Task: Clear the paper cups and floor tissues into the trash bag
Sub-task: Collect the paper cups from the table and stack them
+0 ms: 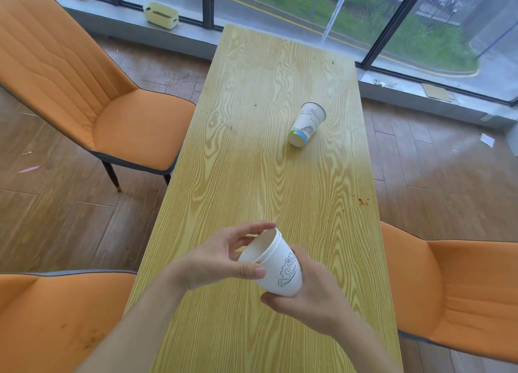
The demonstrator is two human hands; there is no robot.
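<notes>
1. Both hands hold one white paper cup with a black wave drawing above the near end of the yellow wood-grain table. The right hand wraps its base from below, and the left hand pinches the rim, thumb on the outer wall and fingers curled over the upper lip. The cup is tilted with its mouth up and to the left, so any leftover liquid could run out over the left grip.
2. It looks as if an inner cup may be nested inside; I cannot tell for sure. If so, a loose pinch on the rim could pull one cup free and drop the other.
3. A second white paper cup with a blue band near its base lies on its side well beyond both grips, toward the window. Being round, it could roll toward the table edge if nudged while being reached for.
4. No trash bag is in view, so the carry route is unknown. A white scrap of paper on the wooden floor lies far right of the grips and could be overlooked.
</notes>
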